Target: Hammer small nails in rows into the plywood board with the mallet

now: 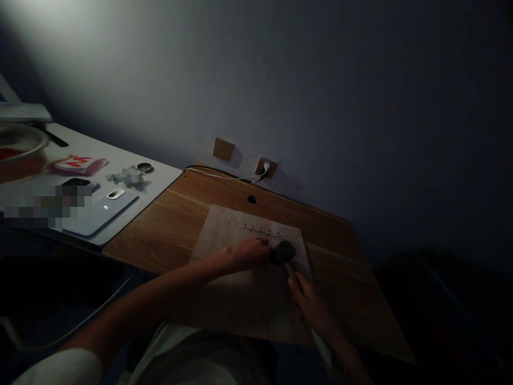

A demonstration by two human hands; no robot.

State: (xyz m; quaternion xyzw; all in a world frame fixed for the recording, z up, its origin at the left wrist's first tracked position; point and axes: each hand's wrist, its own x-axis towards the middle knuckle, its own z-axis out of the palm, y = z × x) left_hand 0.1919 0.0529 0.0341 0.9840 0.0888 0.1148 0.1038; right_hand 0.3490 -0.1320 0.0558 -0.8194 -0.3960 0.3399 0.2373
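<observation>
A flat pale board (236, 299) lies on the wooden table, with a row of small metal pieces (267, 232) standing along its far side. My right hand (308, 299) is wrapped round the handle of a dark-headed mallet (283, 252). The mallet's head hangs just above or on the board's right part; I cannot tell which. To the left of that head, my left hand (251, 253) is closed over the board, its fingertips pinched together. Whatever it pinches is too small and dim to make out.
A wooden table (160, 224) meets a white table (164, 179) on the left. That one bears a silver laptop (96, 214), crumpled plastic (130, 177), a roll of tape (145, 167) and a red-and-white packet (80, 164). A white cable (224, 177) runs to a wall socket (266, 168).
</observation>
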